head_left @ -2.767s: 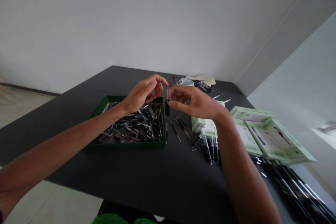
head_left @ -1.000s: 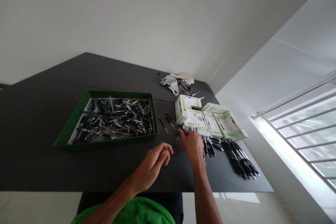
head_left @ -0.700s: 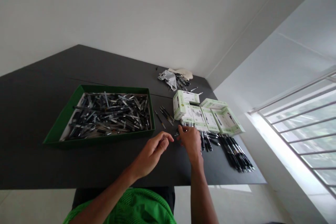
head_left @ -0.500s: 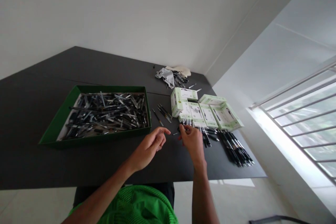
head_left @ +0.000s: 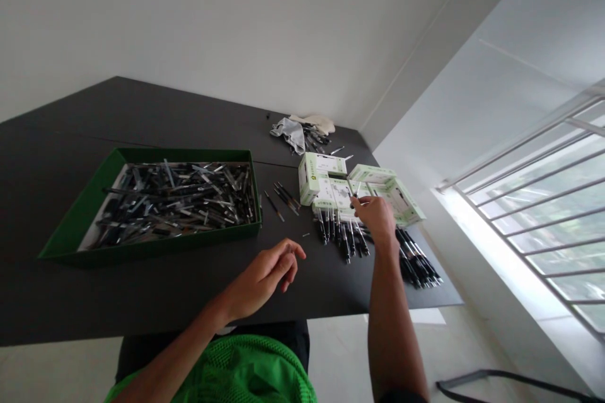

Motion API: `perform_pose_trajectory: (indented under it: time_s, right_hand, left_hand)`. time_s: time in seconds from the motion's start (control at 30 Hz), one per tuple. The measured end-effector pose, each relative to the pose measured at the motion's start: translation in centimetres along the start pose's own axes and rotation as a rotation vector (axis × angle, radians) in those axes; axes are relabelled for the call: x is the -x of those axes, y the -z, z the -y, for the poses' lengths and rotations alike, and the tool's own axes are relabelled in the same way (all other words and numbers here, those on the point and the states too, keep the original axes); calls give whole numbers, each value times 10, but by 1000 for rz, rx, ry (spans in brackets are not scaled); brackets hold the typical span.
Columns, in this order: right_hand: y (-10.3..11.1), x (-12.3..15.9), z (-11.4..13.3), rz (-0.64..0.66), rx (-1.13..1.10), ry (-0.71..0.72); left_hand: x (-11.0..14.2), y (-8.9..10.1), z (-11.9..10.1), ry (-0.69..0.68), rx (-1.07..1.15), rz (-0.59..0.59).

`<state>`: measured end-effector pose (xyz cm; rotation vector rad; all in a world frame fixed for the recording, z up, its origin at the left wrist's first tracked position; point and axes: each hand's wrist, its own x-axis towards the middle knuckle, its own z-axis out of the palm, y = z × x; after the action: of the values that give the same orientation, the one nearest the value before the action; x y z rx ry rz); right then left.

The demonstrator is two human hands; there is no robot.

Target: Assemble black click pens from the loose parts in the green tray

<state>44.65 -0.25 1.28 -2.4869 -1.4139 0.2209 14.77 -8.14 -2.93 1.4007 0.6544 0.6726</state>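
My right hand (head_left: 376,218) is over the pale green and white boxes, its thumb and fingers pinched on a thin pen (head_left: 352,195); its details are too small to make out. Below that hand, several black and clear pens (head_left: 347,242) lean against the front of a box (head_left: 324,204). My left hand (head_left: 271,269) hovers above the dark table with the index finger stretched out and the others loosely curled, nothing visible in it. Between the hands lies a small thin silvery piece (head_left: 306,234).
A green tray (head_left: 61,233) heaped with pen parts (head_left: 179,198) stands left. Several slim refills or pens (head_left: 286,198) lie beside it. An open box (head_left: 404,201) and a row of black pens (head_left: 420,261) are right. A grey cloth (head_left: 289,132) lies at the back.
My right hand has moved right and up from the table in front of the boxes to above them, uncovering the leaning pens. My left hand has shifted slightly down; the view has turned a little.
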Motion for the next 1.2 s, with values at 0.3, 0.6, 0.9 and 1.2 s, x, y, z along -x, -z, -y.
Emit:
perform_pose_trajectory:
  time_s: [0.3, 0.6, 0.9, 1.2]
  right_hand:
    - [15, -34, -27, -55, 276, -52]
    - [-24, 55, 81, 86, 14, 617]
    - [-84, 36, 136, 219, 92, 624]
    - [-52, 27, 117, 174, -188, 725]
  left_hand:
    - [17, 8, -12, 2, -89, 183]
    - [21, 10, 2, -63, -55, -19]
    - [4, 23, -2, -132, -123, -9]
    - [-47, 31, 10, -188, 52, -66]
